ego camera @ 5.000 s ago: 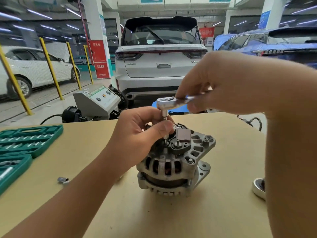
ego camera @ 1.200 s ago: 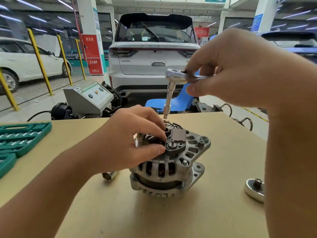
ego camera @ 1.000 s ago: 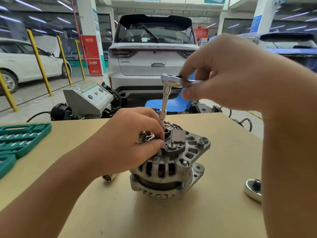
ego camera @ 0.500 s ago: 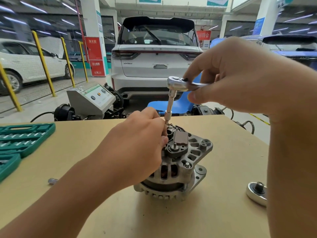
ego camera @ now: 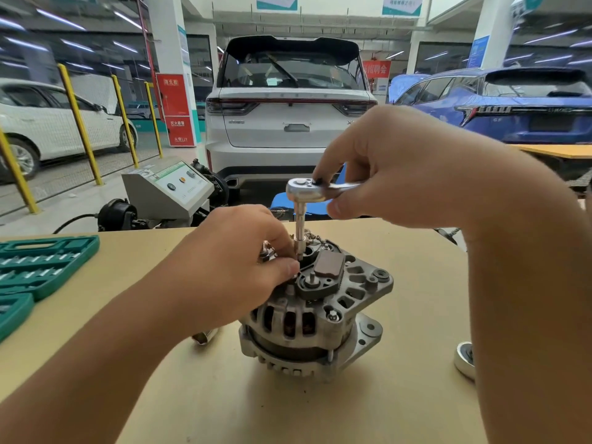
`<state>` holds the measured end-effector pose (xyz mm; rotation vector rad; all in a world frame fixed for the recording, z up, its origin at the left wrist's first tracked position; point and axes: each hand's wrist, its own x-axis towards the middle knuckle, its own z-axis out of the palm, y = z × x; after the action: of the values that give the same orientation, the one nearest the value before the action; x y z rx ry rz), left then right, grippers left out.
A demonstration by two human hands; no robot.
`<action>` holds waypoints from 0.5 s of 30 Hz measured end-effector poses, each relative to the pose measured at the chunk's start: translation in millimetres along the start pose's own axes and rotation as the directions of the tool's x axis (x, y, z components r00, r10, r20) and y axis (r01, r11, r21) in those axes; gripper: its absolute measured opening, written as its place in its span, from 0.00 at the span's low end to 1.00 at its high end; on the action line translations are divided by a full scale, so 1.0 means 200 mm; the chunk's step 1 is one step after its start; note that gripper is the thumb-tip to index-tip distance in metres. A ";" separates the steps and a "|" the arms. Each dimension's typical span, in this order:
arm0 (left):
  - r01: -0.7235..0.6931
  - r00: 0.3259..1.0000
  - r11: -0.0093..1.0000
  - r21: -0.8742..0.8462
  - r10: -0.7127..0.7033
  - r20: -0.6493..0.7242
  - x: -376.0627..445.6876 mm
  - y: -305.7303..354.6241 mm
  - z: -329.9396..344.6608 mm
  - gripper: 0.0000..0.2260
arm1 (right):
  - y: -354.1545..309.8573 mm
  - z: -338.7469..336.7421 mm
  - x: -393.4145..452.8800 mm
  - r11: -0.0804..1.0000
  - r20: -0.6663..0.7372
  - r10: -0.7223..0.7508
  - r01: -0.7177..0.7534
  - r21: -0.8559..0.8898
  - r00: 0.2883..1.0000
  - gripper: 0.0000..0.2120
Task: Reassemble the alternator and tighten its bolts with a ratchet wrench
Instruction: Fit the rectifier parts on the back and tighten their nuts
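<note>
On the tan wooden table (ego camera: 320, 411) the grey cast-metal alternator (ego camera: 315, 310) stands near the middle, its black plastic rear cover with a brown rectangular block facing up. A small silver socket (ego camera: 205, 335) lies on the table just beside the alternator, partly under the left forearm. At the right edge a round silver pulley (ego camera: 464, 363) lies well apart from it. The left hand (ego camera: 237, 267) rests on top of the alternator, its grip narrow, fingertips pinching the lower end of the wrench's extension bar where it meets the housing. The right hand (ego camera: 400, 174) is above, its grip curled round the handle of the chrome ratchet wrench (ego camera: 306, 200), forefinger on the head; the extension stands roughly upright down into the alternator's top. A green plastic socket-set case (ego camera: 38, 264) lies open at the left edge. Beyond the table stand a grey test machine (ego camera: 169, 190), a white SUV (ego camera: 288, 123), a blue car (ego camera: 512, 107) and yellow posts (ego camera: 80, 123).
</note>
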<state>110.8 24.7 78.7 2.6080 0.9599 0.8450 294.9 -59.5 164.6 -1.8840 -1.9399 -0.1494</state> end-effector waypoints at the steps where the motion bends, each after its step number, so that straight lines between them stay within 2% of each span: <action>1: 0.004 1.000 1.000 -0.019 -0.004 -0.008 0.00 -0.01 0.00 0.05 | 0.00 0.01 0.00 1.000 0.012 -0.003 0.003 -0.004 1.000 0.12; 9: -0.040 0.998 0.993 -0.114 0.045 0.043 0.01 -0.04 0.02 0.05 | 0.02 0.01 0.01 0.999 0.055 -0.044 0.043 0.017 0.998 0.15; 15: -0.071 0.995 0.982 -0.173 0.081 0.051 0.02 -0.07 0.02 0.05 | 0.03 0.00 0.01 0.990 0.068 -0.097 0.090 0.106 0.993 0.11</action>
<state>108.1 37.4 70.7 2.5204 0.7415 0.8259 301.5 -57.3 163.8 -1.7557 -2.0449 -0.0081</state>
